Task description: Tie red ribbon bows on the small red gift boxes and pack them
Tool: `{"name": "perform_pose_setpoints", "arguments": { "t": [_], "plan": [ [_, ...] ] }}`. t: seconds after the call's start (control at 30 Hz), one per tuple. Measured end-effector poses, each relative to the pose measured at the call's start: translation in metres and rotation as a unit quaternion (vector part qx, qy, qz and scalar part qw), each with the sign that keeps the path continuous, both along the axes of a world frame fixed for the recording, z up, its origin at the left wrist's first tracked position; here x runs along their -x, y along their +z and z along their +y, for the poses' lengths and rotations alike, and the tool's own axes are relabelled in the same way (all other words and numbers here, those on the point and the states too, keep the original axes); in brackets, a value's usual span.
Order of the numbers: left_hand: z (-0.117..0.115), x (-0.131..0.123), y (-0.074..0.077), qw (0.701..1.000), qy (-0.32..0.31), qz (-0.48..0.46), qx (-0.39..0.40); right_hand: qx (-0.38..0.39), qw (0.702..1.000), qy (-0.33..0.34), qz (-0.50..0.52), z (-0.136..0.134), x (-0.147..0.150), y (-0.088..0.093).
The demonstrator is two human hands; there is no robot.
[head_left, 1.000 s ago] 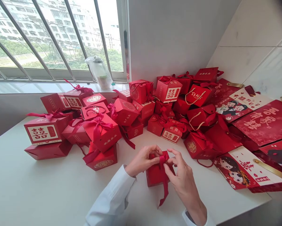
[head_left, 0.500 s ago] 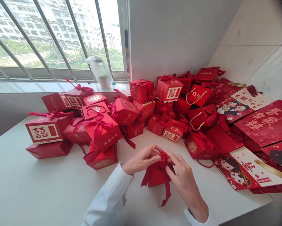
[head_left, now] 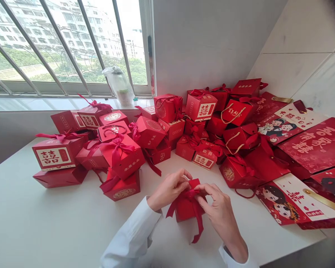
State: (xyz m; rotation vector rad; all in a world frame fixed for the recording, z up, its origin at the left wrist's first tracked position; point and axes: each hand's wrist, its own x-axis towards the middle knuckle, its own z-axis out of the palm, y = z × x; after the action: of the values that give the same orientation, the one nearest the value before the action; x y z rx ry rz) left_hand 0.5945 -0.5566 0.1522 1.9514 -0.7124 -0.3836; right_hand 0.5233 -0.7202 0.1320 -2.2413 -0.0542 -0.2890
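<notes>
A small red gift box point(head_left: 185, 210) sits on the white table, close in front of me. Dark red ribbon point(head_left: 198, 219) is knotted at its top, with one tail hanging down the front and another off the left side. My left hand point(head_left: 170, 189) has its fingers curled and pinched on the ribbon at the left of the knot. From the right, my right hand point(head_left: 219, 206) pinches the ribbon between thumb and forefinger. The fingertips partly cover the ribbon loops.
Red boxes with ribbons point(head_left: 121, 154) are heaped at the left and back of the white table point(head_left: 58, 223). Flat red and white gift bags point(head_left: 298, 201) lie at the right. A plastic-wrapped cup point(head_left: 122, 91) stands on the sill by the barred window.
My hands have shifted slightly apart around the knot, and the ribbon on top now lies lower and flatter. More of the box top shows behind it.
</notes>
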Motion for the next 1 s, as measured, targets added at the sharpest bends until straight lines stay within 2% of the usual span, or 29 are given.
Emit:
{"name": "perform_pose_setpoints", "arguments": {
  "t": [0.37,0.57,0.7,1.0],
  "plan": [
    [0.004,-0.006,-0.007,1.000,-0.021,-0.018,-0.001,-0.019,1.000,-0.011,0.007,0.008,-0.001,-0.003],
    [0.002,-0.008,-0.012,0.999,-0.020,0.016,0.021,0.018,1.000,-0.011,-0.018,0.007,-0.002,-0.004],
    [0.002,-0.008,-0.012,0.998,-0.012,0.046,0.034,0.008,0.999,-0.030,-0.011,0.008,-0.003,-0.004],
    [0.002,-0.010,-0.016,0.999,-0.015,0.036,0.030,-0.002,0.999,-0.045,0.012,0.009,-0.003,-0.005]
  ]
}}
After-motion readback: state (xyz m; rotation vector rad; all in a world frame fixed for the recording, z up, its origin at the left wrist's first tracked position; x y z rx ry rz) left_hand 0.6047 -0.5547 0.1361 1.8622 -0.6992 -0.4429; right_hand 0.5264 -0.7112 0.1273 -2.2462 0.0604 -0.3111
